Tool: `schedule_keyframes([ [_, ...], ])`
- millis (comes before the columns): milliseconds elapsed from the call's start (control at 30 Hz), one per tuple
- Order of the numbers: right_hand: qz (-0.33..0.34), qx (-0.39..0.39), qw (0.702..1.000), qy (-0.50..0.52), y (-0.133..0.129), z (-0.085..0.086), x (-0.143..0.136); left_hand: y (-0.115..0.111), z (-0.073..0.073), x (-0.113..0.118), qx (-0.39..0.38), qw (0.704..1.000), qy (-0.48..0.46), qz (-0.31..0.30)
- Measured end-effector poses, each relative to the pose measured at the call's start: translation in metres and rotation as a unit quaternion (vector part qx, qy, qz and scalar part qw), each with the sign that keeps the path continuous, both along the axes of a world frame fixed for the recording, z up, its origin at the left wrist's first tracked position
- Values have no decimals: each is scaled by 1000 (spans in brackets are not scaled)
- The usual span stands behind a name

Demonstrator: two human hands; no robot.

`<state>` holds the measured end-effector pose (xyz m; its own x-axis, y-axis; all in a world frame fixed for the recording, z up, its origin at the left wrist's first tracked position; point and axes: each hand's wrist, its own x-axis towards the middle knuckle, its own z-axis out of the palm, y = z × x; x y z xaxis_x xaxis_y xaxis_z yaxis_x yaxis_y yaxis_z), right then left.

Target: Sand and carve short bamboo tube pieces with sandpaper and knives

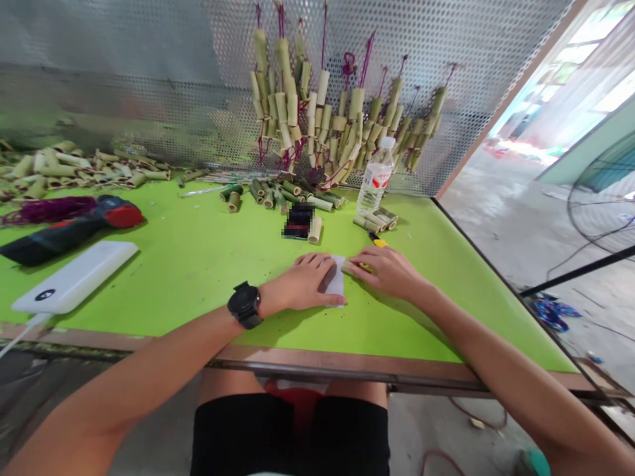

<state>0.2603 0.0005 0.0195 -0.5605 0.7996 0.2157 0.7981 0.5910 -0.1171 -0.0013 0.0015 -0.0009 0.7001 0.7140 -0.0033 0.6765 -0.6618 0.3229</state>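
A seated person in black shorts point(290, 433) is leaning both forearms over a green-topped worktop point(188, 277), lower center of the frame. At center, the left hand point(313, 281), below a wrist wearing a black watch point(245, 305), is lying palm down with thumb spread from fingers, pressing on a white sheet point(335, 283). The right hand point(380, 270) is curling inward, its thumb and fingers closing on a small bamboo piece point(346, 266) at the sheet's right edge. At left, a white power bank point(74, 277) with a cable is resting in front of a black-and-red power tool point(74, 228) and a purple cord bundle point(54, 210). Just beyond the right hand, a yellow-and-black cutter point(378, 240) is lying partly hidden. Above center, a short bamboo tube point(314, 231) is sitting beside a dark, pixelated object point(297, 222). Farther back, a clear bottle point(376, 177) is standing behind a few cut tubes point(376, 219), while loose bamboo point(59, 165) is filling the upper left. Strung bamboo clusters point(340, 122) are hanging against a perforated metal panel point(198, 86), upper center.
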Motion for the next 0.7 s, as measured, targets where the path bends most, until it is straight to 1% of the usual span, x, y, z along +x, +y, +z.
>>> schedule_keyframes([
  [100,4,7,1000,1,0,-2,-1,1,-2,0,3,1000,-6,-2],
  [233,-43,5,999,5,7,-1,6,1,-2,-1,1,1000,-8,0],
  [300,-55,8,998,9,7,-1,7,0,-1,0,0,1000,-9,1],
  [467,-48,0,999,7,1,-1,1,0,-2,0,-2,1000,-14,1],
  [600,-70,-19,997,-3,2,2,3,1,-4,-1,7,1000,-17,-1],
  [700,-79,-17,997,-6,3,2,5,1,-4,-1,2,1000,-15,0],
])
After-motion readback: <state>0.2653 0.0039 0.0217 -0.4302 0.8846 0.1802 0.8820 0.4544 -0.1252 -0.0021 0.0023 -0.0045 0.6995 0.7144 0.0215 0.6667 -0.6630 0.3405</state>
